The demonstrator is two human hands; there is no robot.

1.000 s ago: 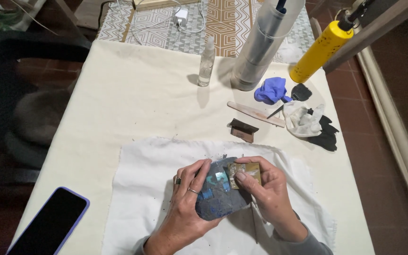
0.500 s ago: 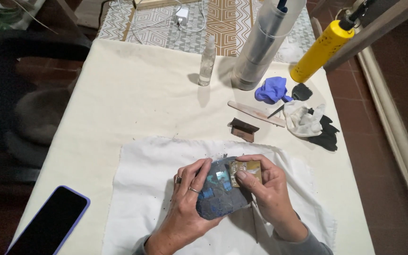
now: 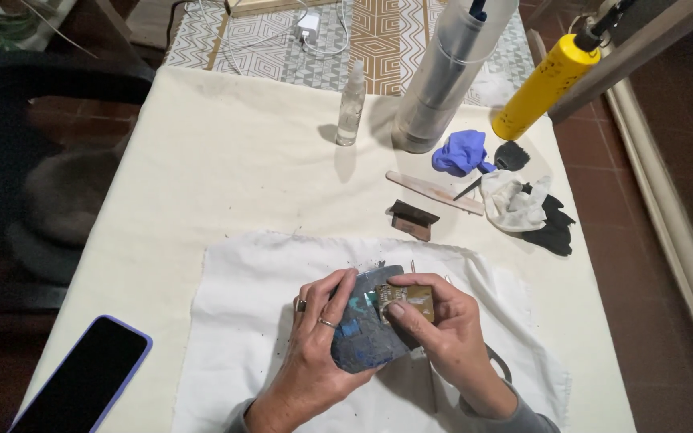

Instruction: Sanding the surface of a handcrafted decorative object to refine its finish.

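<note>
Low in the frame, left hand fingers clasp a dark mosaic stone (steadying it) while right hand pinches a small brown block against it, seemingly mid-rubbing.

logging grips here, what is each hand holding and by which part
Left hand grips the blue-grey slab by its left edge. Right hand pinches a small brown block by its sides, pressed onto the slab's top.

Dark phone screen, table's near-left corner
</note>
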